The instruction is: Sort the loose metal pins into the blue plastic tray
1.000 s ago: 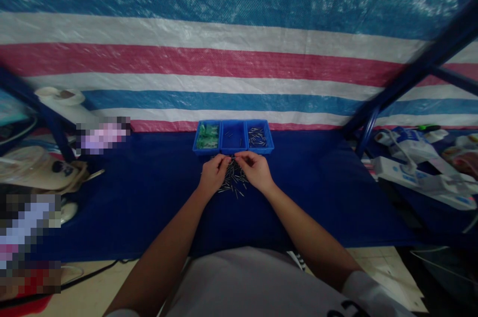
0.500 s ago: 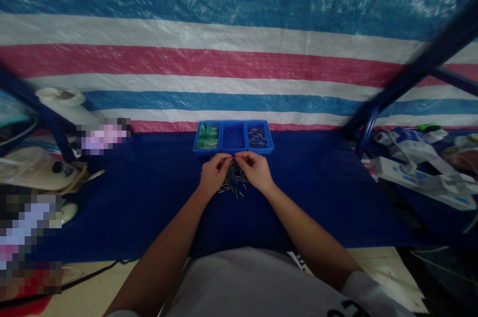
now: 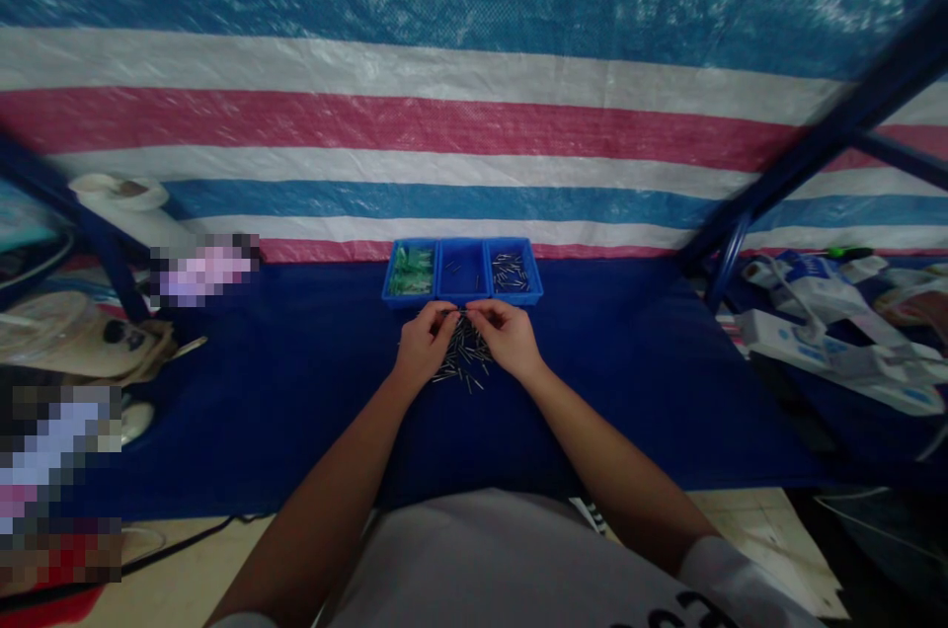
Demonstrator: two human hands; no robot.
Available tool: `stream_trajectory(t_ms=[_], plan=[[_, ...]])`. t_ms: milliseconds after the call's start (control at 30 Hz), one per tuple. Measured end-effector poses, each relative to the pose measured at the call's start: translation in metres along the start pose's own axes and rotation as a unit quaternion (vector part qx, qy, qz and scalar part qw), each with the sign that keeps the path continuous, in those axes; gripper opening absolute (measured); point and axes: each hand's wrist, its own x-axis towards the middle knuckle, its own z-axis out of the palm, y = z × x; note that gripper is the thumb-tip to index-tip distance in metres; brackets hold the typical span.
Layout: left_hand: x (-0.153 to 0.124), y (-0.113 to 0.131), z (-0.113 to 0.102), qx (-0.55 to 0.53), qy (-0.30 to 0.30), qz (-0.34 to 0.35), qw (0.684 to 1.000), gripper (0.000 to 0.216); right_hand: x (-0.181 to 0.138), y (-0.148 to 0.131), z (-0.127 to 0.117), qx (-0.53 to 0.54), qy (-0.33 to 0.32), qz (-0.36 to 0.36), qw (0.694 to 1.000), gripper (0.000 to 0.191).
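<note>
Over a loose pile of thin metal pins (image 3: 464, 352), my left hand (image 3: 426, 340) and my right hand (image 3: 509, 337) face each other with fingertips pinched. A thin metal pin (image 3: 463, 311) seems to span the small gap between them, its ends hidden in the fingers. Just beyond stands a blue three-compartment tray (image 3: 463, 298). Its left compartment holds green pieces (image 3: 413, 271), the middle one a few thin pins, and the right one many short metal pins (image 3: 511, 274).
The tray and pile rest on a dark blue table (image 3: 296, 391). At right lie a white power strip (image 3: 836, 361) and packets. A plastic cup (image 3: 51, 332) and a white roll (image 3: 133, 213) stand at left. A striped tarp (image 3: 474, 134) hangs behind.
My hands hold nearly the same place and pinch above the pile. The left fingertips have shifted very slightly; the tray and pile look unchanged.
</note>
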Motion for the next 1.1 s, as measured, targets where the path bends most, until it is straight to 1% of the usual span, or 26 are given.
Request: stream_trajectory(t_ms=[200, 333, 533, 667, 800, 933, 1100], plan=[[0.0003, 0.0000, 0.0009, -0.007, 0.006, 0.001, 1.000, 0.020, 0.0002, -0.0013, -0.0010, -0.008, 0.001, 0.003, 1.000, 0.019], [0.0008, 0.0019, -0.0021, -0.004, -0.008, 0.006, 1.000, 0.022, -0.0009, -0.0021, 0.0000, -0.014, -0.004, -0.001, 1.000, 0.019], [0.0001, 0.0025, -0.0044, 0.010, -0.031, -0.012, 0.999, 0.028, -0.0036, -0.0072, 0.0011, -0.023, -0.013, -0.012, 1.000, 0.020], [-0.0004, 0.0020, -0.0037, 0.011, -0.042, -0.005, 0.999, 0.031, -0.0040, -0.0097, 0.0003, -0.026, -0.011, -0.011, 1.000, 0.021], [-0.0004, 0.0020, -0.0026, -0.003, -0.033, -0.006, 0.999, 0.029, -0.0036, -0.0078, 0.0005, -0.017, -0.012, -0.001, 1.000, 0.020], [-0.0006, 0.0024, -0.0014, -0.026, -0.007, -0.017, 1.000, 0.025, -0.0024, -0.0037, 0.0013, 0.003, -0.013, 0.011, 1.000, 0.021], [-0.0012, 0.0028, 0.0002, -0.019, -0.003, 0.003, 1.000, 0.022, -0.0023, -0.0040, -0.0002, -0.025, -0.015, -0.001, 1.000, 0.022]])
